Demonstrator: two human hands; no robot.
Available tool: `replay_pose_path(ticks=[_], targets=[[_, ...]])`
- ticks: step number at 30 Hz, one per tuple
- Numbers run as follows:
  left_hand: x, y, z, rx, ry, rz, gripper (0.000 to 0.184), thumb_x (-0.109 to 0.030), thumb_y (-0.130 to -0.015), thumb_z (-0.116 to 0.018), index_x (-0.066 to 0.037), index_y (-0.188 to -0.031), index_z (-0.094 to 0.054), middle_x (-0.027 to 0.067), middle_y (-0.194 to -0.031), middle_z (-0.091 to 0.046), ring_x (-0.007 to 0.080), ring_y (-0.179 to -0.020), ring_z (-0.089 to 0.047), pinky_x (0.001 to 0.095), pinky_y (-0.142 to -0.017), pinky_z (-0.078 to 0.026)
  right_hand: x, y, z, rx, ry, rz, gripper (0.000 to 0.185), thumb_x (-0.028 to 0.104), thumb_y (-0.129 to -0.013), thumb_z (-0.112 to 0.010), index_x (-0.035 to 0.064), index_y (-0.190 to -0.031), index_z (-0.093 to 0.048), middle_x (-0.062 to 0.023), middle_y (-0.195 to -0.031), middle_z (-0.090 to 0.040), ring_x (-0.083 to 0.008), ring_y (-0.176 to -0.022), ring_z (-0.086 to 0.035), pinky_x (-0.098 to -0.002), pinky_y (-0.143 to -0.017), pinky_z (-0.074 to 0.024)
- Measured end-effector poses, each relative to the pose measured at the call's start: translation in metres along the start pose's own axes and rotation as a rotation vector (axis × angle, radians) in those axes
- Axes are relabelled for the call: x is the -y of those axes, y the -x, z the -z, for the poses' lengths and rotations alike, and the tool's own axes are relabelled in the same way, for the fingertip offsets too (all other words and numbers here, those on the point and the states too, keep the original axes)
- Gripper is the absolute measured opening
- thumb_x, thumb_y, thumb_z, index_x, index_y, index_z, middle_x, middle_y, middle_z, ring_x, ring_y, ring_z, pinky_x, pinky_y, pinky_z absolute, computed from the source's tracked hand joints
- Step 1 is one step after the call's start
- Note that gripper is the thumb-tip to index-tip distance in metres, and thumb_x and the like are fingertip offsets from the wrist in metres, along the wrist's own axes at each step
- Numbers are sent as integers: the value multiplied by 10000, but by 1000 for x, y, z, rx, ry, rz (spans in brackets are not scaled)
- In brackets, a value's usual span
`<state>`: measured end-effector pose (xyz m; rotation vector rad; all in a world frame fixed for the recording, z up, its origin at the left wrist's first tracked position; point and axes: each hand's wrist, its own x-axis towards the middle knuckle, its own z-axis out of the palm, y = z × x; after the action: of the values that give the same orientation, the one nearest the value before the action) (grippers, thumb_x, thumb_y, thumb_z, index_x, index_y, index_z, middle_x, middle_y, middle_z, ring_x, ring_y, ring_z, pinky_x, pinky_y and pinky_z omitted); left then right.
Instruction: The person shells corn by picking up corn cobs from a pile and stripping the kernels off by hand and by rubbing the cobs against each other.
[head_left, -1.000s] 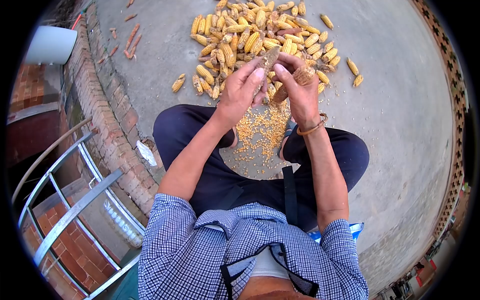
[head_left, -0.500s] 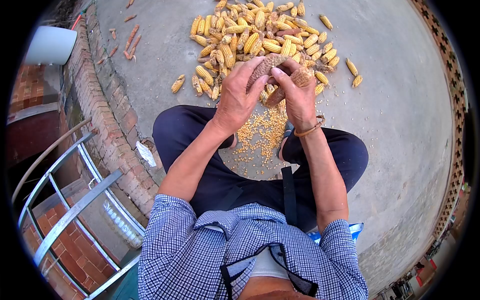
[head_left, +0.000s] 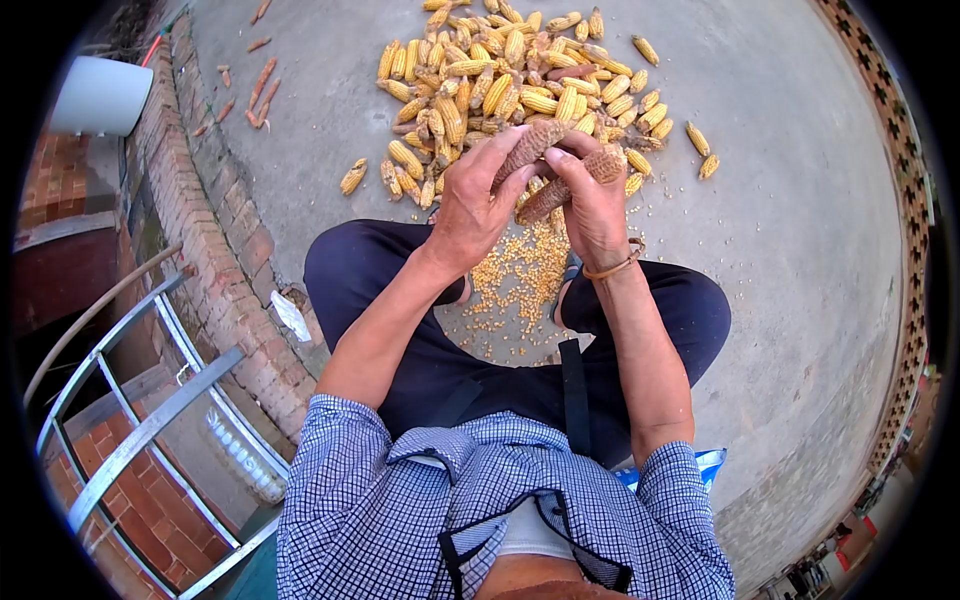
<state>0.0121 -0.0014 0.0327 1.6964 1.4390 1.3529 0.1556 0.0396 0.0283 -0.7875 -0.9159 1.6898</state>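
Observation:
My left hand (head_left: 470, 200) is closed round a reddish-brown corn cob (head_left: 528, 152), which appears bare of kernels. My right hand (head_left: 597, 208) grips a second brown corn cob (head_left: 543, 203) that slants across the palm, its upper end showing beside the fingers. The two cobs are close together, and my right fingertips are at the first one. Below the hands, loose yellow kernels (head_left: 520, 280) lie on the ground between my feet. Just beyond the hands spreads a heap of yellow corn ears (head_left: 495, 90).
Several stripped cobs (head_left: 262, 90) lie on the concrete floor (head_left: 800, 250) at upper left. A brick edging (head_left: 215, 220) runs down the left side, near a metal frame (head_left: 150, 430) and a white bucket (head_left: 103, 95). A few ears (head_left: 703, 150) lie right of the heap.
The cob in my right hand has turned slightly, and both hands sit a little lower in the view. Both hands keep their hold on the cobs.

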Motion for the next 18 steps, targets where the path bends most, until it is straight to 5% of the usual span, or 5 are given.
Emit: replay_pose_path(ticks=[6, 9, 12, 18], targets=[[-2, -2, 2, 52, 32, 24, 415, -52, -900, -620, 7, -1300, -524, 194, -1073, -625, 309, -973, -639, 369, -839, -503, -1, 2, 4, -40, 54, -5, 182, 27, -881, -620, -45, -1049, -634, -50, -907, -659, -128, -841, -646, -242, -717, -525], [-6, -4, 6, 90, -2, 99, 409, -72, -924, -592, 16, -1317, -526, 158, -1172, -629, 209, -1069, -623, 322, -910, -489, 5, 0, -3, -47, 80, -11, 202, 62, -891, -638, -36, -1068, -635, -39, -906, -658, -114, -834, -642, -238, -690, -523], [-2, -5, 6, 94, -128, -43, 432, -40, -879, -620, 35, -1291, -515, 207, -1082, -598, 322, -991, -614, 382, -855, -488, 13, -4, 0, -38, 115, -23, 236, 139, -903, -679, -15, -1079, -643, -23, -904, -655, -76, -752, -598, -224, -658, -508], [-6, -6, 17, 111, -73, 96, 412, -58, -838, -676, 45, -1220, -559, 180, -1019, -630, 306, -935, -637, 373, -829, -497, 19, -5, 4, -34, 50, -7, 247, 166, -917, -670, 6, -1104, -641, -17, -898, -661, -55, -721, -552, -209, -650, -475]])
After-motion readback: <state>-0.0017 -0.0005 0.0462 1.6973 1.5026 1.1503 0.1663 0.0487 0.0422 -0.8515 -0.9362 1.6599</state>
